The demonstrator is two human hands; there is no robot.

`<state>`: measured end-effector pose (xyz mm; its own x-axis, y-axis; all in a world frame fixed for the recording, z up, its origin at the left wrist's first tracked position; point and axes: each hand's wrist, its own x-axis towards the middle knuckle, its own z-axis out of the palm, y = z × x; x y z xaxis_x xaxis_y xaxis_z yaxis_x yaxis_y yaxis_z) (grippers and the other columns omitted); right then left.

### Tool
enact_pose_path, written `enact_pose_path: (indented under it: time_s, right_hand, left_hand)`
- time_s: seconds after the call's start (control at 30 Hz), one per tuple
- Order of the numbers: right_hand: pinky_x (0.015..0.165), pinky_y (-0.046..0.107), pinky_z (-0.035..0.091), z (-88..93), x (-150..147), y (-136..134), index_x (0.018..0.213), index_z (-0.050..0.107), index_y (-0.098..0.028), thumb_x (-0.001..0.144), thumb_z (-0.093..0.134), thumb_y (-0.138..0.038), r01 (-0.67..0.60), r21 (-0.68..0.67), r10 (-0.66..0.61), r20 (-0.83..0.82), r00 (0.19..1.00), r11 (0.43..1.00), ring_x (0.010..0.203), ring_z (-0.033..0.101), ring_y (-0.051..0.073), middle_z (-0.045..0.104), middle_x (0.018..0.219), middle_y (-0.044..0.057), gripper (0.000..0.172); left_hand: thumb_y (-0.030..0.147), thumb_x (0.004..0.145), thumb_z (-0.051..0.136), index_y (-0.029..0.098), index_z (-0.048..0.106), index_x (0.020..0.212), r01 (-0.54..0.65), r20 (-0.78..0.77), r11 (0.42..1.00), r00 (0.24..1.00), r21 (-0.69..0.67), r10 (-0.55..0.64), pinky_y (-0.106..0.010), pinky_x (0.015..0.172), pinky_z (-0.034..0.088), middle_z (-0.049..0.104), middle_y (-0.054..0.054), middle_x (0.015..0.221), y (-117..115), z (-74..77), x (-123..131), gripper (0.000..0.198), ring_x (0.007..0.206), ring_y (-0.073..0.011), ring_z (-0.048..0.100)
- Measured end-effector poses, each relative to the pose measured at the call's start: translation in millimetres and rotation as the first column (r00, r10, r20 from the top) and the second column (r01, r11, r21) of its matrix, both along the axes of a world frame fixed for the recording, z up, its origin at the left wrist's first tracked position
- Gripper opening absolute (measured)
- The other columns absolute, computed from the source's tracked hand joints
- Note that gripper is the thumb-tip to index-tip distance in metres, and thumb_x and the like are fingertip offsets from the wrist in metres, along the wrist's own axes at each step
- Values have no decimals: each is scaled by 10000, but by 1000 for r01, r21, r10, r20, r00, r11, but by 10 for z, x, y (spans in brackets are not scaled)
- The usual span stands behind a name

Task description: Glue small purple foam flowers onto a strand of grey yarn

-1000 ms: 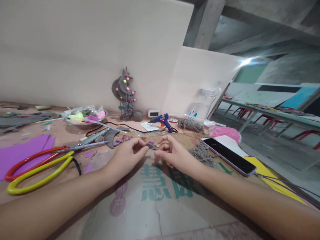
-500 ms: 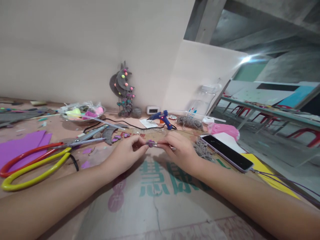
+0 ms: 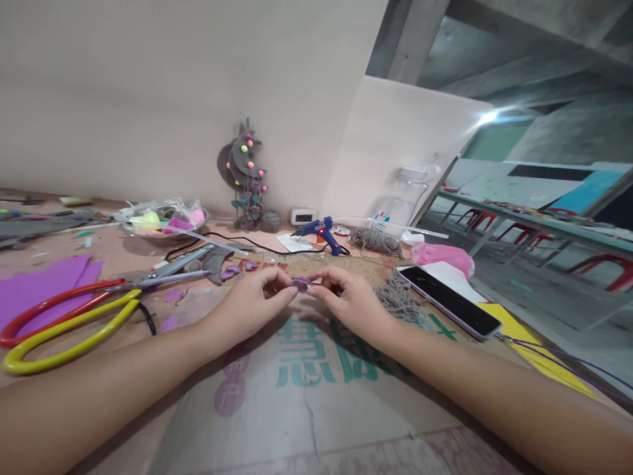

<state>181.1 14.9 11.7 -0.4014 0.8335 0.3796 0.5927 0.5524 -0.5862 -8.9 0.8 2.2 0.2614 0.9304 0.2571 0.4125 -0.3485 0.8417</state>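
Between my two hands, low over the cardboard, is a small purple-and-grey felt piece (image 3: 301, 284). My left hand (image 3: 257, 295) pinches its left side between thumb and forefinger. The fingers of my right hand (image 3: 349, 298) are closed at its right edge, and their tips partly hide it. Just left of my left hand lie a grey felt crescent (image 3: 213, 265) and small purple-and-grey felt pieces (image 3: 231, 272). Grey yarn (image 3: 398, 297) is heaped beside my right hand. Beyond both hands rests a blue glue gun (image 3: 321, 231) with a red light on.
Large scissors (image 3: 74, 330) with red and yellow handles lie at left over purple felt sheets (image 3: 44, 290). A phone (image 3: 450, 302) with a purple cord lies at right. Against the wall stand a clear jug (image 3: 400, 201), a small clock (image 3: 302, 217) and a decorated grey moon ornament (image 3: 242, 168).
My right fingers have moved closer to the felt piece, covering the thin pale part that showed before. The piece has shifted slightly right. The rest lies as before.
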Motion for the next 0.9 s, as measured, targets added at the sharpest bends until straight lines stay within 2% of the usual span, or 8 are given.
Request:
enact_pose_path:
  time_s: [0.1,0.2,0.3,0.5,0.63,0.83,0.9]
  right_hand:
    - [533,212,386,-22,-5,-4,987,587,-183,796,608,-323,-14,-29,12,-55,998,999,551,498,106,530,604,-42,237]
    - [573,217,398,-31,12,2,816,593,-184,833,556,-294,10,33,-7,-83,997,999,605,525,112,581,656,-14,117]
    - [579,220,387,-15,18,4,693,590,-180,842,534,-287,36,52,-34,-53,998,998,602,519,113,592,637,-10,192]
    - [463,201,330,9,-30,-3,674,607,-175,838,522,-312,45,-137,-60,-102,993,990,473,426,88,484,504,-41,230]
    - [410,191,307,0,-43,-15,741,620,-175,834,518,-348,-20,-269,-27,-171,985,963,422,389,77,445,474,-57,221]
    - [426,189,324,20,-62,-44,723,616,-175,824,528,-317,-15,-230,-28,-186,982,973,445,413,77,464,494,-53,195]
    - [444,192,340,25,-68,-51,714,620,-178,824,528,-297,-8,-212,-29,-169,985,977,457,426,81,479,501,-50,187]
  left_hand:
    - [330,794,525,170,570,753,-15,8,1000,1000,24,15,-258,615,435,630,-16,726,9,-12,-5,171,675,-165,580]
    - [346,793,529,171,579,767,-28,21,999,999,26,28,-258,610,437,636,-17,739,17,-33,-11,184,673,-164,583]
    - [351,792,534,171,577,768,-27,20,999,999,19,27,-257,607,439,638,-16,742,14,-34,-11,187,671,-161,584]
    - [342,794,531,169,567,757,-20,8,1000,1000,4,19,-255,596,442,638,-14,718,-3,-1,-2,181,660,-159,588]
    - [336,790,531,169,571,754,18,10,1000,1000,-19,-18,-243,552,436,648,-14,680,-4,-12,-1,176,612,-155,591]
    - [340,787,558,169,643,929,77,120,992,991,-100,-65,-254,619,472,679,-25,747,31,-37,-15,238,667,-157,618]
    - [371,804,541,171,659,900,75,155,990,986,-121,-56,-243,610,464,674,-22,735,48,-40,-24,252,653,-147,609]
